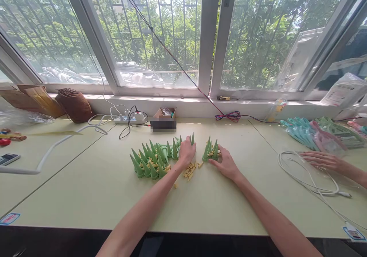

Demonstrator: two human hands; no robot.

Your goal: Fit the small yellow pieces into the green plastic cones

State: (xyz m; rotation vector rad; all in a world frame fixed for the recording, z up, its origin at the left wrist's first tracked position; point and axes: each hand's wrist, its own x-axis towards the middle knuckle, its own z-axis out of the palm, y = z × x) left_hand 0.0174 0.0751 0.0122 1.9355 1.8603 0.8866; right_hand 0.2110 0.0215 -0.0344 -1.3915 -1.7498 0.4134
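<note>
Two clusters of green cones stand on the table (pixel 218 207), a crowded one (pixel 153 171) on the person's left and a small one (pixel 215 153) on the right, with a gap between. Yellow pegs (pixel 189 171) lie in a little heap at the near end of that gap; more show among the cone bases, and a stray one sits nearer the person.

From where I stand, the left hand (pixel 187 152) is down at the right end of the big cluster, fingers pointing away and bent. Its own back covers the fingertips, so I can't tell whether that grip has closed on a cone. The right hand (pixel 227 164) cups the small cluster, thumb in front and fingers along the side, with the nearest cone between them; whether it squeezes or merely steadies, I can't say.

The step looks like sorting or placing cones, and I'd take them one at a time. Holding low, near the broad base, should be surer than pinching the narrow tip, and a straight lift ought to spare the neighbours, which stand close enough to topple in a row. Keeping the right hand as a light fence seems sensible: pressing harder could tip the small cluster. I'd also keep the left wrist clear of the peg heap, since a low sweep could scatter it.
</note>
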